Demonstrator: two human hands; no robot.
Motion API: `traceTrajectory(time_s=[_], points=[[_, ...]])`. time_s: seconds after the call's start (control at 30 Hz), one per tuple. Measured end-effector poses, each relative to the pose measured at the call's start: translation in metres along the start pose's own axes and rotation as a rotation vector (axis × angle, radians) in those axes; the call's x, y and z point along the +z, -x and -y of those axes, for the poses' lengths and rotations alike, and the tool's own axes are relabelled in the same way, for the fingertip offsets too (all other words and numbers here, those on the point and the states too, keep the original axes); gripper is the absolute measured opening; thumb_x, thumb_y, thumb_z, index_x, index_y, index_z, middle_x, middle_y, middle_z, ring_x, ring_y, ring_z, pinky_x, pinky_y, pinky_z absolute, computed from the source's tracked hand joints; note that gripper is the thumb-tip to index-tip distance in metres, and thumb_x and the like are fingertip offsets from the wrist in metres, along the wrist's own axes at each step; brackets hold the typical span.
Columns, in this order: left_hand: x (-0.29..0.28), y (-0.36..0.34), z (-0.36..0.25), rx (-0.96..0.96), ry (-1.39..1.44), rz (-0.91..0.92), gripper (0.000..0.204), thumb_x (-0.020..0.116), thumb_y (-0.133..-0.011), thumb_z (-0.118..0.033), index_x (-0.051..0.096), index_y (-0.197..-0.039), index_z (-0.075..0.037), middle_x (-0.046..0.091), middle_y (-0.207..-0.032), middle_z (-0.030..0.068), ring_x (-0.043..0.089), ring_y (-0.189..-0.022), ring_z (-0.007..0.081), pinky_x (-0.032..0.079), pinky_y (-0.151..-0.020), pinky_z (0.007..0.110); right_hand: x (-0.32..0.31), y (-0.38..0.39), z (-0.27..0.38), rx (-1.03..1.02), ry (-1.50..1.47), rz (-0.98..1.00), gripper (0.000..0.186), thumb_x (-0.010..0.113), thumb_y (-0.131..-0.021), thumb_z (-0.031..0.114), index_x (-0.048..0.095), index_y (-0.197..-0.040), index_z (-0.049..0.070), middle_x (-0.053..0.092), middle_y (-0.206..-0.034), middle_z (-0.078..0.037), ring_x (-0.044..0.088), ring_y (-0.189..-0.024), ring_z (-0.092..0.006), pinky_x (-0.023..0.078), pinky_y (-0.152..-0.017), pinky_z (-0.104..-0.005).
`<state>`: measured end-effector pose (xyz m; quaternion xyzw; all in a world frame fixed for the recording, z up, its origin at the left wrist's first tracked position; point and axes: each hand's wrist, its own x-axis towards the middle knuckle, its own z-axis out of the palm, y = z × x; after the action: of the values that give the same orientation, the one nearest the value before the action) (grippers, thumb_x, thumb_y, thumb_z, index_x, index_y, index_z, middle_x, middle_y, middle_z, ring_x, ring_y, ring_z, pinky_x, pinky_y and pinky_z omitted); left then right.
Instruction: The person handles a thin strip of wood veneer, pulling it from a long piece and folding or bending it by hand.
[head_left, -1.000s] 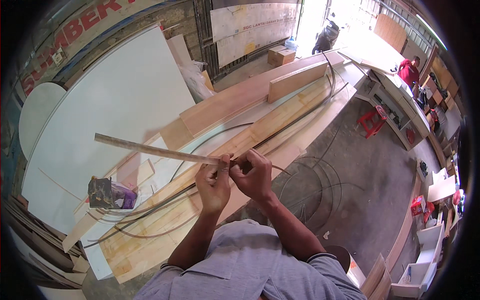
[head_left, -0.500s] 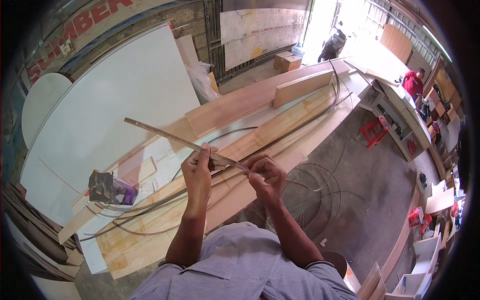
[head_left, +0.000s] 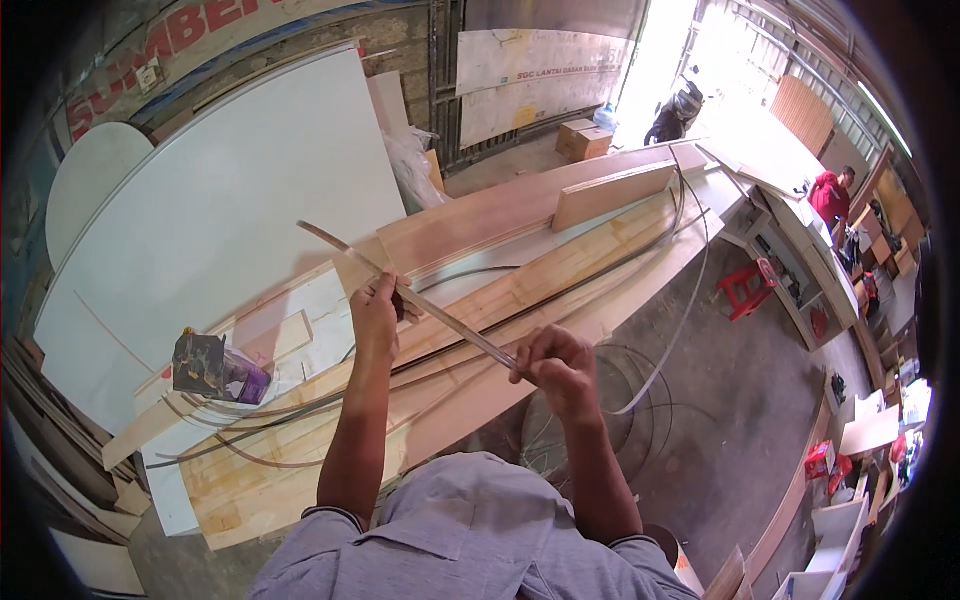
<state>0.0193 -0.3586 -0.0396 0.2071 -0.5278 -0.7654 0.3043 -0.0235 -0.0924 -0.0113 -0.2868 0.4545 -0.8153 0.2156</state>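
Note:
A long, thin brownish strip of edge banding (head_left: 462, 331) is stretched slantwise between my hands above the boards. My left hand (head_left: 377, 308) pinches it, with a free end rising past the fingers to the upper left. Lower and to the right, my right hand (head_left: 562, 368) has its fingers curled round the strip. Beyond that hand a pale band (head_left: 668, 366) arcs up toward the far end of the boards; the hand hides whether the two join. Below lie long pale wooden boards (head_left: 430, 345) with dark loose strips (head_left: 560, 292) along them.
A dark-topped can with a purple label (head_left: 222, 370) stands at the left on the boards. Behind leans a large white panel (head_left: 230, 190). Coiled strips (head_left: 640, 400) hang over the floor at right, near a red stool (head_left: 748, 288). A person in red (head_left: 828, 196) is far right.
My hands have moved apart, the right one down and to the right along the strip. More strip shows between them, and the pale band now arcs higher at the right.

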Motion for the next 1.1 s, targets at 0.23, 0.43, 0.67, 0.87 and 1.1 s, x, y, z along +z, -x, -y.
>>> traceTrajectory(time_s=[0.23,0.43,0.67,0.87,1.1], points=[[-0.032,-0.048,-0.007,0.083,-0.005,-0.105,0.031,0.05,-0.102,-0.022,0.063,-0.083,-0.001,0.061,-0.061,0.0083,0.056,-0.044,0.015,0.042,-0.039,0.027,-0.024,0.018,0.02,-0.044,-0.01,0.038,0.008,0.061,-0.074,0.004,0.054,-0.074,0.0,0.06,-0.079,-0.014,0.064,-0.069,-0.0228,0.054,-0.066,-0.0348],[-0.065,-0.097,-0.006,0.122,-0.091,-0.192,0.037,0.054,-0.1,-0.031,0.063,-0.077,-0.003,0.055,-0.056,0.0034,0.053,-0.041,0.0127,0.038,-0.037,0.025,-0.051,0.046,0.032,-0.028,0.066,-0.066,0.011,0.059,-0.071,0.008,0.052,-0.072,-0.001,0.057,-0.077,-0.014,0.063,-0.064,-0.0255,0.057,-0.061,-0.0359],[-0.12,-0.15,0.004,0.084,-0.213,-0.275,0.037,0.056,-0.099,-0.035,0.065,-0.079,-0.004,0.054,-0.056,0.0008,0.05,-0.041,0.0101,0.033,-0.036,0.024,-0.1,0.081,0.046,-0.06,-0.034,-0.184,0.01,0.056,-0.071,0.007,0.051,-0.073,-0.001,0.055,-0.076,-0.014,0.062,-0.062,-0.0254,0.058,-0.06,-0.0383],[-0.186,-0.187,0.007,0.007,-0.222,-0.424,0.037,0.057,-0.098,-0.033,0.065,-0.076,-0.005,0.056,-0.057,0.0024,0.049,-0.04,0.0114,0.031,-0.036,0.024,-0.143,0.106,0.059,-0.116,-0.199,-0.291,0.009,0.053,-0.076,0.007,0.048,-0.08,0.0,0.053,-0.08,-0.013,0.063,-0.064,-0.0266,0.059,-0.065,-0.0402],[-0.253,-0.211,-0.002,-0.013,-0.241,-0.499,0.039,0.056,-0.099,-0.034,0.064,-0.077,-0.003,0.054,-0.057,0.0025,0.048,-0.04,0.011,0.029,-0.034,0.024,-0.196,0.137,0.061,-0.221,-0.358,-0.428,0.007,0.053,-0.078,0.006,0.047,-0.079,0.001,0.052,-0.082,-0.012,0.06,-0.075,-0.0247,0.056,-0.069,-0.0393]])
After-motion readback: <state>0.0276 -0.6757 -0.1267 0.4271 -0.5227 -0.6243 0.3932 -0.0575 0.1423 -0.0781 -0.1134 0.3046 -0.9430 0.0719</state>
